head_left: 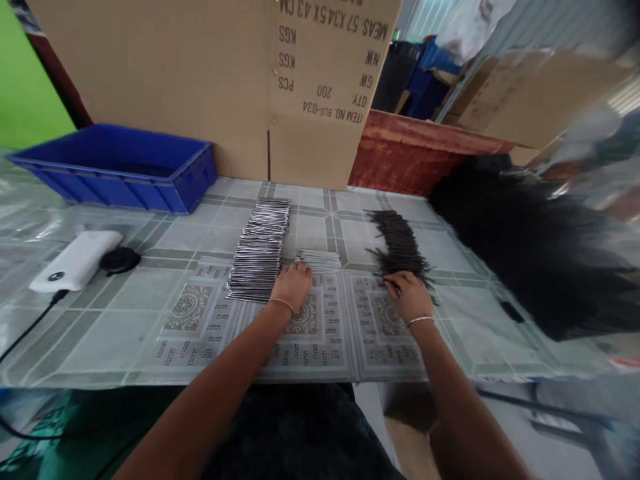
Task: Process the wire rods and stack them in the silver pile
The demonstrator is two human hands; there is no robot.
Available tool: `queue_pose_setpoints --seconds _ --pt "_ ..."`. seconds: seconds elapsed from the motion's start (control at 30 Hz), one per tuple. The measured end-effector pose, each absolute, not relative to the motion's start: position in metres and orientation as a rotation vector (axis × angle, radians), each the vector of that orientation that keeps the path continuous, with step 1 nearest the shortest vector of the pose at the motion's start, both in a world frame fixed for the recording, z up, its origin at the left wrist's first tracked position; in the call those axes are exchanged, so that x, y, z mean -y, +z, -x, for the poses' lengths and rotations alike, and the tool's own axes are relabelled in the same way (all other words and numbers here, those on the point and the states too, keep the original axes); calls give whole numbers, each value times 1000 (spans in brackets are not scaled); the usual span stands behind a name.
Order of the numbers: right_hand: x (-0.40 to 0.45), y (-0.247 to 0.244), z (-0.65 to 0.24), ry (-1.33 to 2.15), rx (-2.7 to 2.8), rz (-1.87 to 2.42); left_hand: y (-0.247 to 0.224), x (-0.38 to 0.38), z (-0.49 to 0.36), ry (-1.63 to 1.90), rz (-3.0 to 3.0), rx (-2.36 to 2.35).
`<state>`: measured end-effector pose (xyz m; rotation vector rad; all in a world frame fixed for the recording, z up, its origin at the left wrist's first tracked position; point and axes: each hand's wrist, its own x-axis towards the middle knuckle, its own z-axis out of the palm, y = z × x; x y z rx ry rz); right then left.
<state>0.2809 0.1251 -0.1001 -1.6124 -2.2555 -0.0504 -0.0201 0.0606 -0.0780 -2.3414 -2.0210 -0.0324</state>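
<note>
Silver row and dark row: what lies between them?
In the head view, a small pale stack lies between the silver row and dark row, with the left hand at its near-left end.

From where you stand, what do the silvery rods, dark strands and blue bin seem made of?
Silvery rods: probably polished metal, given their bright glints.
Dark strands: matte, perhaps fabric or plastic; too small to tell.
Blue bin: likely moulded plastic, smooth, with even colour and ribbed walls.

Hands (293,288) near silver rods (260,248) and dark strands (399,239), blue bin (120,187), cardboard (190,80)
</note>
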Motion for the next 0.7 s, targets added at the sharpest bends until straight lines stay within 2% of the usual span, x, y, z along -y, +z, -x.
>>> queue_pose_setpoints --seconds 0.2,0.4,0.57,0.7 --pt "-173 -75 -316 421 1956 1538 -75 -67 21 7 2328 1924" --pt "-179 -56 -326 774 1725 1486 -74 -47 11 -61 2320 1874" --pt "-183 -50 -325 745 1647 1540 -82 -16 1 -212 2405 1808" --pt "-187 -48 -324 650 1635 1424 -94 4 4 -288 2445 1748"
